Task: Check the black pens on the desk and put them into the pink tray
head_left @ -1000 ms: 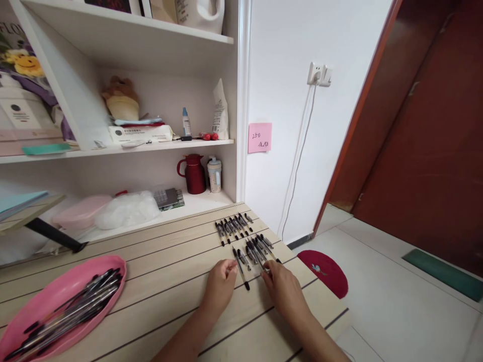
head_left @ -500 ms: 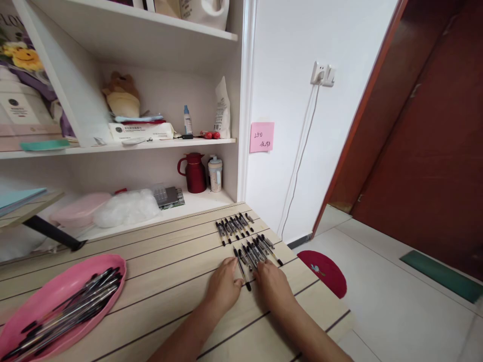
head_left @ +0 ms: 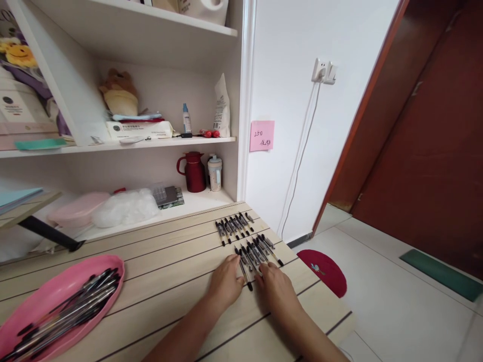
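The left hand [head_left: 225, 284] had shifted slightly right, curled against a pen [head_left: 244, 270] at lower centre; the right hand [head_left: 277, 287] bent over the row [head_left: 255, 251]; neither grip could be told.

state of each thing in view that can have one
Near row of slim black-and-clear pens, lying side by side
Far row of similar pens, likewise
Left hand, fingers bent
Right hand, fingers bent
Pink oval plastic bowl, holding pens
White wall socket, plug inserted
Dark red handled jug, upright
Speckled pale flask, upright
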{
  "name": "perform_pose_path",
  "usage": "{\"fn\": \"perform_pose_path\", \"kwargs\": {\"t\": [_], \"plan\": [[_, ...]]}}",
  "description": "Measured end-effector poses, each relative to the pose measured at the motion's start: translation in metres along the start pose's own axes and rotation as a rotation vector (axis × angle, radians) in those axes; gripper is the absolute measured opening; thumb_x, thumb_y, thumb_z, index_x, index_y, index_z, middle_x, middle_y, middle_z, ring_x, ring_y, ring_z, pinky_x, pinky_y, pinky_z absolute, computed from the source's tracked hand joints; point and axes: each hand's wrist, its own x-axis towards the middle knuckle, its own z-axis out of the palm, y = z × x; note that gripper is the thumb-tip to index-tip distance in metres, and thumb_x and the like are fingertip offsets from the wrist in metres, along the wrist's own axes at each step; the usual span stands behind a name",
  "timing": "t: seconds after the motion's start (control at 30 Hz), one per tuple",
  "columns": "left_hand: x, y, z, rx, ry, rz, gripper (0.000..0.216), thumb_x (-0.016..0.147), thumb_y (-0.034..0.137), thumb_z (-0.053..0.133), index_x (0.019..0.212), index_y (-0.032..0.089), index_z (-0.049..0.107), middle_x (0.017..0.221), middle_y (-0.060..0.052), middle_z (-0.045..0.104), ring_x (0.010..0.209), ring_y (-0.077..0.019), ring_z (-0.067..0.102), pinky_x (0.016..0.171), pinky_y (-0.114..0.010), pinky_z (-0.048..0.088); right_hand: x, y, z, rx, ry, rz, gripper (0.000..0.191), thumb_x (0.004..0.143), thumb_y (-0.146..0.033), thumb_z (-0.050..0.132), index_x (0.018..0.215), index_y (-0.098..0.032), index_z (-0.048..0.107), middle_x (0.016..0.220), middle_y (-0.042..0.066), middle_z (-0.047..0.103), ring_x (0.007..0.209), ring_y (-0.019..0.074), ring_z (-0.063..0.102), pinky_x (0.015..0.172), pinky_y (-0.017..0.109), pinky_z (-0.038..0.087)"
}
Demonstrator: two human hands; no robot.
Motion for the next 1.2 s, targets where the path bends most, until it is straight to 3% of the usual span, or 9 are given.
{"fn": "perform_pose_path", "kwargs": {"t": [0.53, 0.77, 0.87, 1.0, 1.13, 1.2], "plan": [[0.003, 0.003, -0.001, 0.039, -0.056, -0.026, 0.051, 0.066, 0.02, 0.053, 0.117, 0.016, 0.05, 0.123, -0.007, 0.049, 0.113, -0.0185, 0.043, 0.097, -0.023, 0.027, -0.004, 0.008, -0.004, 0.03, -0.051, 0.046, 0.022, 0.086, -0.017, 0.035, 0.081, -0.016, 0.056, 0.084, 0.008, 0.058, 0.069, 0.0151, 0.057, 0.057, 0.025, 0.031], [-0.008, 0.0, -0.017, -0.087, -0.014, -0.024, 0.049, 0.066, 0.019, 0.052, 0.115, 0.017, 0.052, 0.125, -0.008, 0.047, 0.1, -0.0199, 0.052, 0.087, -0.028, 0.038, -0.017, 0.008, -0.006, 0.033, -0.017, 0.014, 0.023, 0.084, -0.011, 0.034, 0.079, -0.016, 0.056, 0.079, 0.007, 0.058, 0.065, 0.0141, 0.056, 0.054, 0.024, 0.03], [-0.02, -0.017, -0.049, -0.028, 0.026, -0.033, 0.047, 0.07, 0.022, 0.048, 0.117, 0.017, 0.051, 0.124, -0.008, 0.049, 0.088, -0.0184, 0.057, 0.083, -0.03, 0.042, -0.027, 0.001, -0.006, 0.053, 0.0, -0.038, 0.023, 0.084, -0.013, 0.034, 0.08, -0.018, 0.056, 0.079, 0.006, 0.059, 0.066, 0.014, 0.056, 0.055, 0.024, 0.03], [-0.045, -0.064, -0.123, 0.384, 0.167, -0.071, 0.041, 0.075, 0.024, 0.043, 0.113, 0.014, 0.055, 0.118, -0.009, 0.055, 0.11, -0.0225, 0.046, 0.096, -0.035, 0.031, -0.04, -0.012, -0.006, 0.066, 0.015, -0.125, 0.02, 0.084, -0.015, 0.037, 0.081, -0.019, 0.056, 0.08, 0.005, 0.059, 0.065, 0.0134, 0.056, 0.055, 0.023, 0.03], [-0.085, -0.114, -0.203, 0.733, 0.264, -0.361, 0.042, 0.075, 0.023, 0.042, 0.113, 0.01, 0.054, 0.117, -0.013, 0.055, 0.109, -0.0273, 0.047, 0.09, -0.037, 0.034, -0.045, -0.028, -0.003, 0.062, -0.013, -0.217, 0.021, 0.084, -0.015, 0.037, 0.078, -0.02, 0.057, 0.078, 0.004, 0.059, 0.064, 0.0133, 0.057, 0.052, 0.024, 0.028], [-0.108, -0.133, -0.228, 0.741, 0.209, -0.522, 0.04, 0.076, 0.021, 0.041, 0.111, 0.009, 0.054, 0.113, -0.015, 0.058, 0.102, -0.0277, 0.052, 0.082, -0.034, 0.038, -0.045, -0.037, -0.001, 0.056, -0.028, -0.266, 0.021, 0.083, -0.014, 0.037, 0.078, -0.02, 0.057, 0.078, 0.004, 0.059, 0.063, 0.0133, 0.057, 0.051, 0.024, 0.027]]}}
